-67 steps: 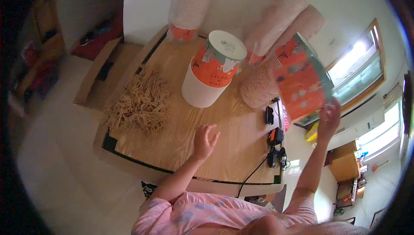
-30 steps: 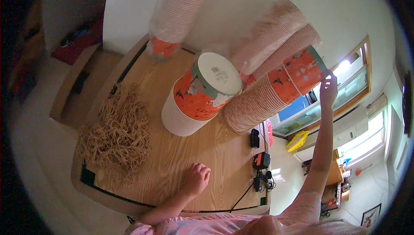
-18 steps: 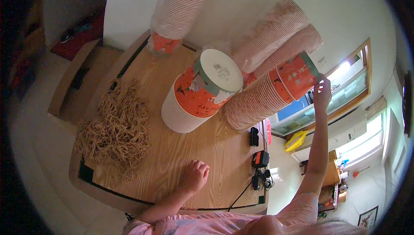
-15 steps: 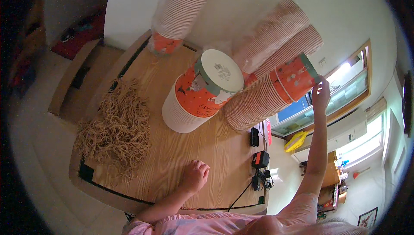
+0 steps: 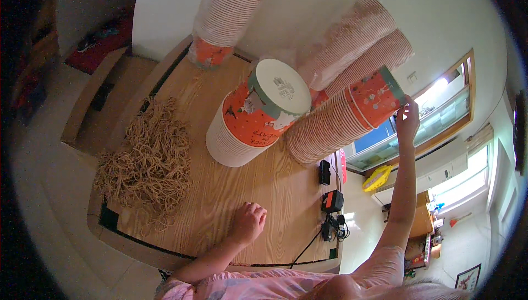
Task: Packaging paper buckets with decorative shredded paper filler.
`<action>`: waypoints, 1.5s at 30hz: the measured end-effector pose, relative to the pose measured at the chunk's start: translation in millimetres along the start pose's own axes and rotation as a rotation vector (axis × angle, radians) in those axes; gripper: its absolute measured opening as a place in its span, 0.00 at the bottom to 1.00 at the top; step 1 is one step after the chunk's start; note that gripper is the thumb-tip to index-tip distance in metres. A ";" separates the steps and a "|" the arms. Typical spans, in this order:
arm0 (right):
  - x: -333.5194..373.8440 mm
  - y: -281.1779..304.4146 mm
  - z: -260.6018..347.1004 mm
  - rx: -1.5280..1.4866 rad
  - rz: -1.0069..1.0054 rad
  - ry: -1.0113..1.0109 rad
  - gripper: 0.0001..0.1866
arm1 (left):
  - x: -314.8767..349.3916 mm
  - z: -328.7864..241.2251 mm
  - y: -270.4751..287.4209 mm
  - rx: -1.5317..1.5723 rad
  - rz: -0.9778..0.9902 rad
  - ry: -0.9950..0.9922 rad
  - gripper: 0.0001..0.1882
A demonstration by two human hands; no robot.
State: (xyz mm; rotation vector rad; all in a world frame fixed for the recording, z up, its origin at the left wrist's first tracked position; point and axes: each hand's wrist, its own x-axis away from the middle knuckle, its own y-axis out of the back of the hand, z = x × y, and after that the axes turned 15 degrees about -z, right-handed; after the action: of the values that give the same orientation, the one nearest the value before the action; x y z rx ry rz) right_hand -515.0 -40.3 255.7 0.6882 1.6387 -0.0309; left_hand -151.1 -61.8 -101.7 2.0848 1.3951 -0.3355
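My right hand [image 5: 407, 119] reaches up on the right, its fingers closed on the green-banded bottom rim of the topmost paper bucket [image 5: 375, 97]. That orange bucket sits upside down on a tall nested stack [image 5: 319, 130] and its full orange side shows. My left hand [image 5: 250, 222] rests on the wooden table with the fingers curled in; nothing shows in it. Between the hands, farther back, stands a shorter stack of upturned white-rimmed paper buckets [image 5: 235, 139], with an orange and green one [image 5: 258, 107] on top. A heap of tan twine [image 5: 148, 162] lies at the left.
Tall plastic-wrapped bucket stacks stand at the back: one [image 5: 236, 14] left of centre and others [image 5: 352, 41] against the wall. Black power adapters [image 5: 332, 202] and cables lie at the table's right edge. The wood-grain tabletop [image 5: 220, 190] has a raised border.
The view has shifted very slightly. Both hands keep about the same places, and the right one stays at the rim of the top bucket.
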 end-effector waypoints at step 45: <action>6.6 -19.2 60.8 -0.170 0.146 0.541 0.21 | 10.1 9.8 -16.5 -0.024 -0.034 -0.060 0.03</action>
State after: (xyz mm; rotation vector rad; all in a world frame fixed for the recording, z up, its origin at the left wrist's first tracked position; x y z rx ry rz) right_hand -469.4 -77.5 230.4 0.7208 2.0695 0.4281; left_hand -160.6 -55.7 -120.3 2.0170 1.3939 -0.3897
